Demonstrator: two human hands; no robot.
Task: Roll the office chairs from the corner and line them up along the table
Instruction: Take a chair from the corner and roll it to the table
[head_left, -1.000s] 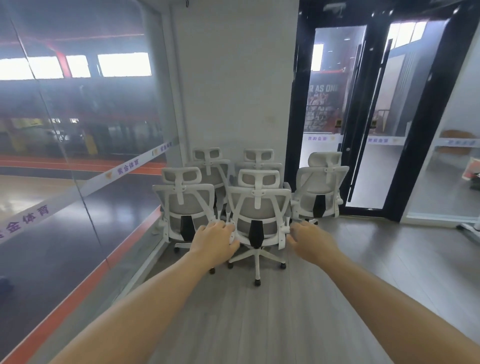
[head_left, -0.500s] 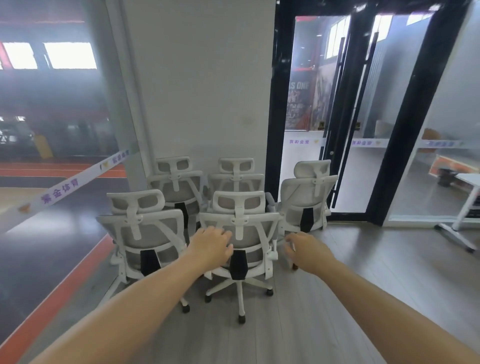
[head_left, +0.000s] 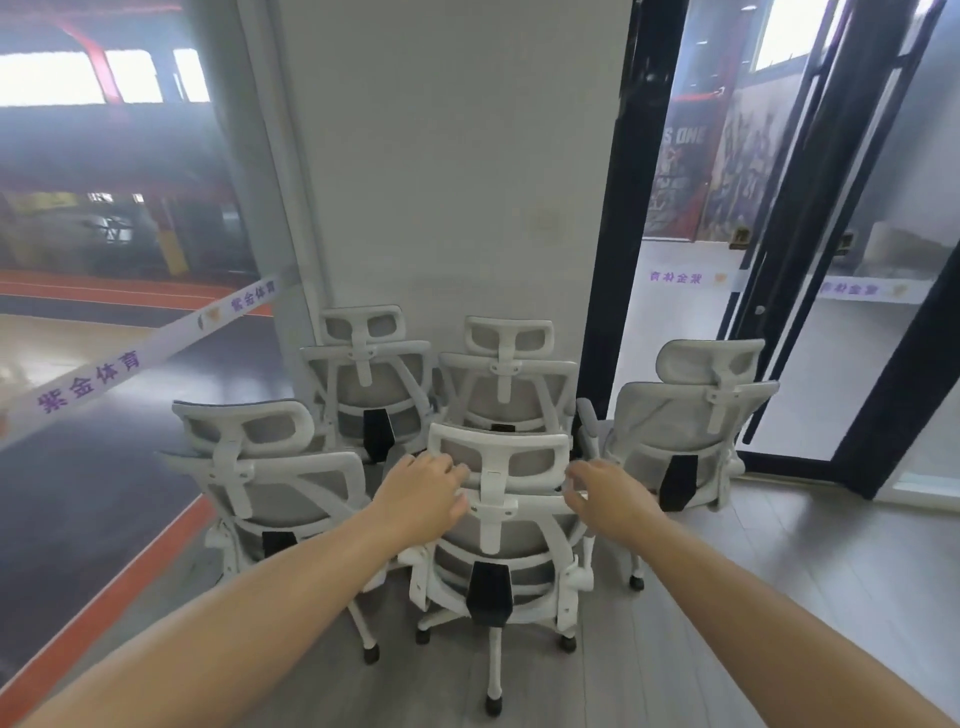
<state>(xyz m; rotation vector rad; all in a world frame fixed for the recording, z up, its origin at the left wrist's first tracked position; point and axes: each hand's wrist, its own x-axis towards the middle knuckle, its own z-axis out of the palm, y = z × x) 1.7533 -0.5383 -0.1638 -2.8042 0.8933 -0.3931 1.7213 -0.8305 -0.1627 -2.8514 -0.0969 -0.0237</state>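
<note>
Where the pale grey wall (head_left: 441, 182) meets the glass partition (head_left: 104, 249) on the left, a white-framed office chair with a grey mesh back (head_left: 498, 545) stands nearest the camera. It is at the front of a tight cluster of five alike, all on the grey plank floor (head_left: 779, 597) with their backs toward the camera. Its star base and black castors show on the planks.

Just to its left, close beside the glass, is the front left chair (head_left: 270, 488). Behind these two, right against the wall, stand the rear left chair (head_left: 366, 387) and the rear right chair (head_left: 509, 392). The fifth, the right-hand chair (head_left: 691, 421), is near the black-framed glass door (head_left: 618, 260) and is turned a little away from the rest.

Two bare forearms reach out to the nearest chair. The left hand (head_left: 423, 496) lies at the left end of its white headrest (head_left: 498, 441), fingers bent and their tips against the frame. Whether they have closed round it cannot be told. The right hand (head_left: 605, 491) is at the headrest's right end, fingers loosely spread and holding nothing. Whether it touches the frame is unclear.

A white band with purple characters (head_left: 104, 374) runs across the glass partition, and an orange stripe (head_left: 104, 613) runs along its foot.
</note>
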